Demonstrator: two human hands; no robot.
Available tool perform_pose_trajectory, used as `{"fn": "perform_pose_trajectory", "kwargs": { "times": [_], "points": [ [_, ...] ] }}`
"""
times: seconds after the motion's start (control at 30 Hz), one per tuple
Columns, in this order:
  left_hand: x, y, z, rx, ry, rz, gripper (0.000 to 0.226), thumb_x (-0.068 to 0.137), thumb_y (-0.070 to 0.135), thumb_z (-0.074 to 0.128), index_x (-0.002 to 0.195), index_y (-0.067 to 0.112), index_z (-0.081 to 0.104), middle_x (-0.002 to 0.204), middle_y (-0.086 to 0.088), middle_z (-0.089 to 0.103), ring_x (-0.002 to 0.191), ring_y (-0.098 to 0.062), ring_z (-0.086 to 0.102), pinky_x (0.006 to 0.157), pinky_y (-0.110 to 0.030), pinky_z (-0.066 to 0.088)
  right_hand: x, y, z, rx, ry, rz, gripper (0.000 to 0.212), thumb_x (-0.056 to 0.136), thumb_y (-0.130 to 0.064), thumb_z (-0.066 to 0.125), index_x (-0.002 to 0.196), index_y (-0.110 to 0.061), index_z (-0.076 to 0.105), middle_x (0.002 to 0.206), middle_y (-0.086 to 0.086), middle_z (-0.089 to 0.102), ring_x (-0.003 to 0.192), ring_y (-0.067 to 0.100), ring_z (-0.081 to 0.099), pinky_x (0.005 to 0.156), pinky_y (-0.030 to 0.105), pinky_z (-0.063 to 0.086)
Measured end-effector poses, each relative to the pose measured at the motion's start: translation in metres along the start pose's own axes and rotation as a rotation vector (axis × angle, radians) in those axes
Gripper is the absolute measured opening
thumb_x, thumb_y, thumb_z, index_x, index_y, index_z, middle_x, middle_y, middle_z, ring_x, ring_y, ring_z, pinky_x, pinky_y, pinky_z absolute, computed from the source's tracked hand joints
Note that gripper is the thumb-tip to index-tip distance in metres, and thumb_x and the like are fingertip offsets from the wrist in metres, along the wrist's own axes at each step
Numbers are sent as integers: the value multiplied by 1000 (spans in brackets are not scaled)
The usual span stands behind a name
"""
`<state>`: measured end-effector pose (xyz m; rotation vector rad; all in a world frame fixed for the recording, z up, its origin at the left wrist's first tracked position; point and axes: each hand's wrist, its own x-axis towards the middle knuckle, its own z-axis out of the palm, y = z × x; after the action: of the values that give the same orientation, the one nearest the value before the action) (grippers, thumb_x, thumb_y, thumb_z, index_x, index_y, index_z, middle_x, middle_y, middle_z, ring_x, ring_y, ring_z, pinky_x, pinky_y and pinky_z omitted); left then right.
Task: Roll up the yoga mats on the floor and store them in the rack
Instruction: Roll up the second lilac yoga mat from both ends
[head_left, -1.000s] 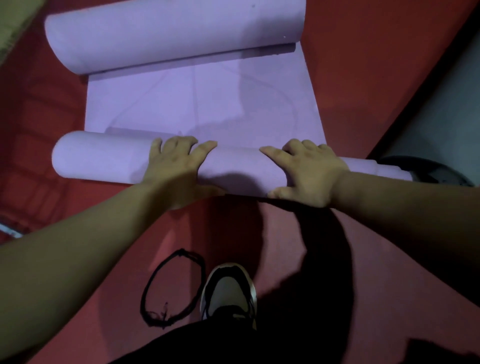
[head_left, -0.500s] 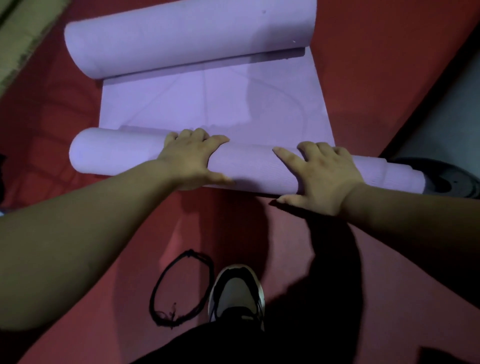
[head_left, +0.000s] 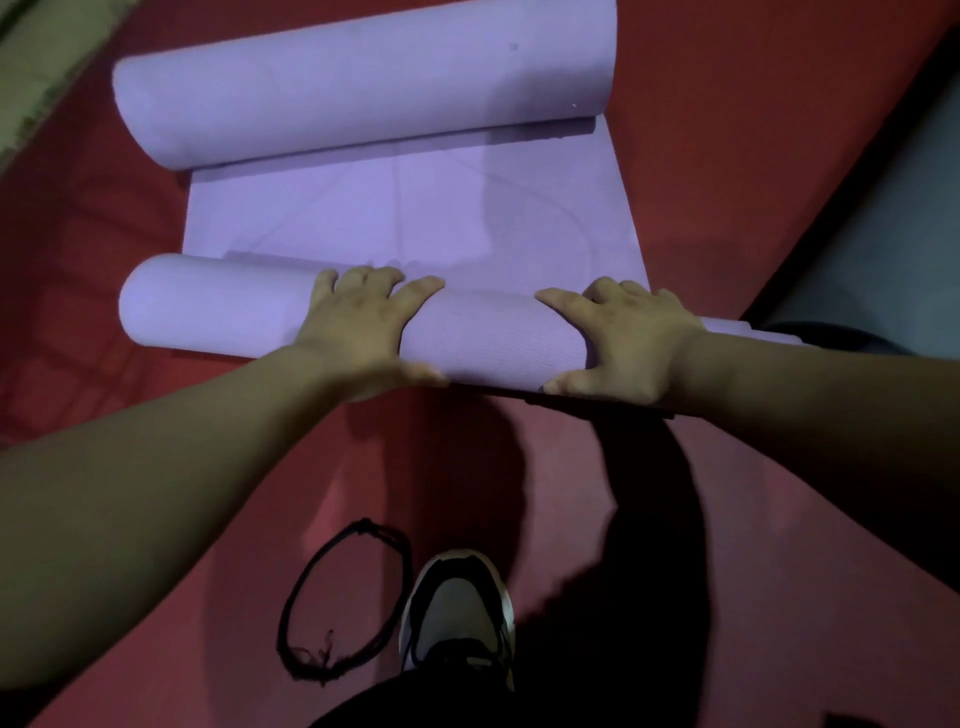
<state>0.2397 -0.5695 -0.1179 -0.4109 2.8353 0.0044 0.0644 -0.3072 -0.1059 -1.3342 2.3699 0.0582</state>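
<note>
Red floor (head_left: 727, 156) underfoot. I note left hand (head_left: 358, 327) and right hand (head_left: 628, 348) cupping the near roll of the purple yoga mat (head_left: 493, 338), fingers curved over it, thumbs on its near side. Beyond lies a flat stretch (head_left: 415, 218), then a fatter far roll (head_left: 363, 98), seemingly the same mat. Rolling looks partway done; rack unseen, storage outstanding.
</note>
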Motion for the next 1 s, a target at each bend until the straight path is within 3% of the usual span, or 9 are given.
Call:
{"fn": "perform_pose_trajectory", "kwargs": {
  "times": [0.17, 0.43, 0.6, 0.77, 0.9, 1.0],
  "points": [
    [-8, 2, 9, 30, 43, -19, 112, 59, 99, 36, 155, 45, 20, 151, -4, 40, 140, -32, 33, 118, -57, 17, -19, -12, 32, -173, 196, 28, 108, 68, -84, 59, 158, -43, 16, 138, 13, 49, 117, 37, 51, 94, 51, 40],
    [-6, -2, -15, -31, -96, 40, 115, 56, 99, 36, 155, 44, 23, 144, -3, 45, 137, -30, 37, 114, -54, 21, -18, -16, 4, -89, 3, 15, 109, 73, -87, 55, 158, -43, 3, 137, 5, 49, 120, 34, 50, 94, 47, 43],
    [-69, 20, -3, 18, -146, 206, 115, 55, 108, 33, 150, 42, 40, 121, 2, 61, 108, -29, 59, 91, -44, 41, -97, -39, 47, 83, -125, -40, 108, 71, -89, 47, 159, -43, 4, 135, 1, 51, 116, 32, 53, 93, 46, 49],
    [-112, 38, 17, 33, -127, 249, 114, 62, 107, 28, 149, 36, 46, 123, -3, 63, 106, -32, 58, 89, -46, 43, -137, -49, 69, 129, -84, -27, 104, 65, -87, 56, 155, -49, 18, 126, -7, 51, 111, 25, 55, 89, 46, 48],
    [-79, 35, -4, -41, -283, 243, 105, 56, 106, 34, 146, 51, 32, 119, 6, 64, 109, -26, 60, 92, -45, 45, -109, -26, 48, 352, -260, -76, 101, 66, -80, 71, 150, -53, 22, 112, -12, 47, 114, 20, 51, 100, 39, 45],
    [-58, 35, -11, -100, -350, 241, 100, 53, 102, 41, 141, 54, 35, 124, 11, 64, 113, -22, 60, 95, -44, 47, -91, -15, 39, 472, -335, -91, 94, 67, -72, 80, 146, -56, 31, 122, -11, 52, 121, 14, 50, 108, 34, 41]
  ]
}}
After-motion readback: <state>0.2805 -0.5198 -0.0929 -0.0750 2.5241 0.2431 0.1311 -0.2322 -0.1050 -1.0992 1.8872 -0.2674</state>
